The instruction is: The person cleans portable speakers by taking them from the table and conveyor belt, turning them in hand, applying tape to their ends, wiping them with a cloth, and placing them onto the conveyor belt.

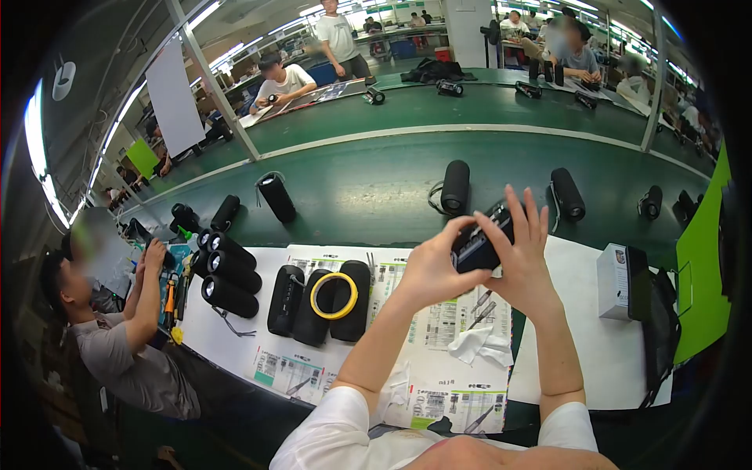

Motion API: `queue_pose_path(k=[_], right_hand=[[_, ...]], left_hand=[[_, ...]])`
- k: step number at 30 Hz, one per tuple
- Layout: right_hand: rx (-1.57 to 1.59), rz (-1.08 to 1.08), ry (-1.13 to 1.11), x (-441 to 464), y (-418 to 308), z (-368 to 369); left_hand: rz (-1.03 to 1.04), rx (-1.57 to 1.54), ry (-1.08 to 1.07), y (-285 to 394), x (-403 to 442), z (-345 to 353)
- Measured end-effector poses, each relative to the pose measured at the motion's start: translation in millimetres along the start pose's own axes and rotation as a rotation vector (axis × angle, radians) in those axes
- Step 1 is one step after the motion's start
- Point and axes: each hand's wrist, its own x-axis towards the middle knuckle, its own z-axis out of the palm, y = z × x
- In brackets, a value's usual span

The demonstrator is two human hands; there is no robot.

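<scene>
Between my two hands, above the paper-covered table, is a black cylindrical speaker (pixel 475 244). My left hand (pixel 442 265) grips its left side, with the thumb below and the fingers above. My right hand (pixel 519 254) holds the right side, some of its fingers raised and apart. Just behind my hands, a black speaker with a cord (pixel 455 188) stands on the green surface. To the left, several black speakers (pixel 283 301) lie side by side, and a yellow tape roll (pixel 352 305) rests on top of them.
More speakers (pixel 232 274) are grouped at left beside tools (pixel 170 301). A co-worker (pixel 129 352) sits at the far left. Crumpled white paper (pixel 479 345) lies on printed sheets. A white box (pixel 615 283) stands at right near a green panel (pixel 705 258). Other speakers (pixel 568 193) stand on the green conveyor (pixel 352 188).
</scene>
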Motion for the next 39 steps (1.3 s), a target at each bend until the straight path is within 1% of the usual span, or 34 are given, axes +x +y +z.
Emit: queue_pose_path(k=[1, 2, 4, 5, 6, 7, 8, 9, 10, 11, 12, 13, 15, 16, 17, 19, 22, 25, 26, 27, 29, 30, 32, 33, 35, 36, 37, 39], right_hand=[[-0.033, -0.071, 0.027, -0.5, 2.5, 5.7], [-0.008, -0.085, 0.008, -1.6, 3.4, 12.4], [0.033, -0.118, -0.034, -3.1, 7.2, 24.5], [0.107, -0.091, -0.011, -3.9, 9.7, 31.4], [0.18, -0.063, 0.01, -4.0, 12.9, 38.3], [0.248, -0.04, 0.035, -2.5, 15.1, 44.1], [0.281, 0.046, 0.079, -3.1, 14.2, 48.3], [0.429, 0.155, 0.102, -2.6, 12.2, 54.0], [0.577, 0.265, 0.125, -1.4, 9.2, 60.0], [0.725, 0.374, 0.145, -0.7, 6.5, 62.9], [0.733, 0.354, 0.185, -1.4, 4.1, 62.1], [0.843, 0.425, 0.167, -1.3, 5.2, 62.3], [1.065, 0.576, 0.123, -4.3, 9.7, 66.4], [1.118, 0.61, 0.103, -6.2, 9.8, 67.2], [0.905, 0.558, 0.154, -5.9, 4.6, 64.8], [0.858, 0.447, 0.156, -10.5, 4.0, 69.7], [0.918, 0.375, -0.062, -7.4, -0.5, 44.7], [1.525, 0.52, -0.258, -8.3, 22.9, 46.3], [1.663, 0.535, -0.232, -8.3, 32.4, 46.0], [1.796, 0.562, -0.101, -5.4, 28.4, 49.4], [1.976, 0.439, -0.08, -1.2, 39.0, 47.6], [1.922, 0.427, -0.018, -0.6, 37.2, 45.0], [1.808, 0.402, 0.1, 1.5, 27.5, 35.2], [1.722, 0.357, 0.1, 2.0, 20.0, 34.0], [1.547, 0.267, 0.092, 1.7, 0.1, 35.5], [1.484, 0.228, 0.052, -0.1, -5.5, 42.1], [1.515, 0.346, -0.014, -8.0, -14.1, 47.2], [1.226, 0.423, -0.291, -19.0, -16.5, 59.3]], left_hand=[[0.023, 0.029, -0.012, 1.7, -6.4, -3.0], [-0.03, -0.026, -0.048, 1.8, -10.2, -6.6], [-0.055, -0.004, -0.068, -4.3, -8.3, -13.9], [-0.075, 0.005, -0.081, -7.2, -10.0, -17.3], [-0.021, -0.029, -0.086, -8.8, -11.0, -21.2], [-0.006, -0.111, -0.045, -9.6, -11.7, -21.8], [0.011, -0.193, -0.002, -9.9, -12.1, -21.5], [0.025, -0.276, 0.04, -10.4, -12.4, -20.8], [0.033, -0.21, 0.089, -10.8, -11.0, -17.4], [0.036, -0.213, 0.114, -5.9, -9.7, -13.5], [0.109, -0.169, 0.114, -11.3, -6.0, -6.1], [0.18, -0.125, 0.117, -19.1, -1.3, 3.3], [0.212, -0.011, 0.188, -28.3, 1.1, 23.7], [0.231, 0.049, 0.226, -25.4, 2.0, 30.7], [0.172, 0.029, 0.262, -16.1, -1.6, 39.4], [0.067, -0.425, 0.233, -17.6, 2.1, 48.4], [0.025, -0.538, 0.225, -21.4, 5.5, 37.3], [0.101, -0.406, 0.186, -25.6, 7.0, 13.5], [0.163, -0.393, 0.218, -27.1, 7.4, 8.8], [0.178, -0.342, 0.217, -26.9, 6.9, 3.0], [0.208, -0.238, 0.216, -20.7, 3.9, -10.2], [0.166, -0.211, 0.219, -16.4, 1.4, -15.1], [0.151, -0.145, 0.205, -8.5, -2.8, -24.0], [0.144, -0.112, 0.199, -7.0, -3.4, -25.4], [0.173, -0.143, 0.175, -7.5, -3.6, -23.2], [0.185, -0.159, 0.163, -7.8, -4.3, -21.8], [0.182, -0.28, 0.11, -7.9, -4.9, -20.9], [0.18, -0.523, 0.005, -7.6, -4.9, -19.2]])
